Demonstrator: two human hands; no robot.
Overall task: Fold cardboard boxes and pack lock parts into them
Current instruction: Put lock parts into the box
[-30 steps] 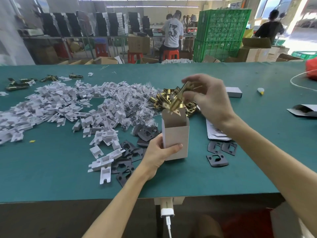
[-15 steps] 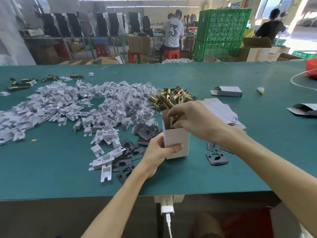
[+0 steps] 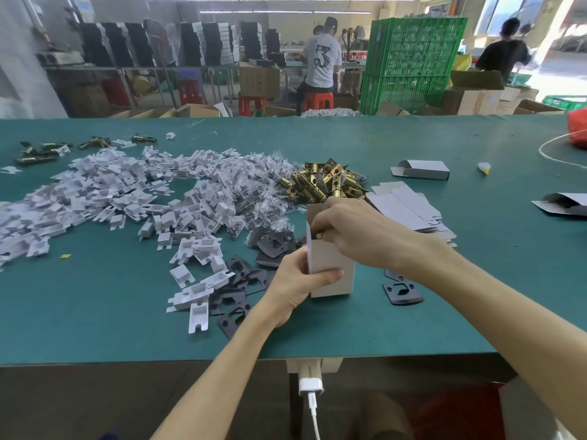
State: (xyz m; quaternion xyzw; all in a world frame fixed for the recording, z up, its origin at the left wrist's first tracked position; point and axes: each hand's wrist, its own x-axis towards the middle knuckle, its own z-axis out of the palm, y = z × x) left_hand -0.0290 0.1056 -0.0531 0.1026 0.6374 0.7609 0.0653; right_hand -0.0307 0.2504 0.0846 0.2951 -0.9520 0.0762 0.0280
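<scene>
Digging the curled fingers (image 3: 324, 222) of the right hand (image 3: 359, 236) down into the open top of the small upright white cardboard box (image 3: 330, 271). Catching a glint under those fingertips, just inside the rim, probably a brass lock latch (image 3: 320, 235) going in. Impossible to tell whether pinched or merely pushed, with the knuckles hiding the rest.

Wrapping the left hand (image 3: 298, 282) round the box's near left edge, thumb laid across the front face, other fingers tucked behind. Gripping firmly, most likely to keep the light carton standing and its mouth square against the downward push. Box bottom flat on the green-topped work table (image 3: 95, 296), directly beneath the right fingertips.

Moving outward now. Just beyond the right knuckles, a heap of brass cylindrical latches (image 3: 320, 182), handy for the next grab. Right of those, a stack of flat white box blanks (image 3: 403, 208). Left of the gripping hand, scattered dark metal strike plates (image 3: 235, 281), then a wide spread of white plastic inserts (image 3: 111, 198).

Judging the step as seating the latch, with plates and inserts possibly to follow before closing the flap.
</scene>
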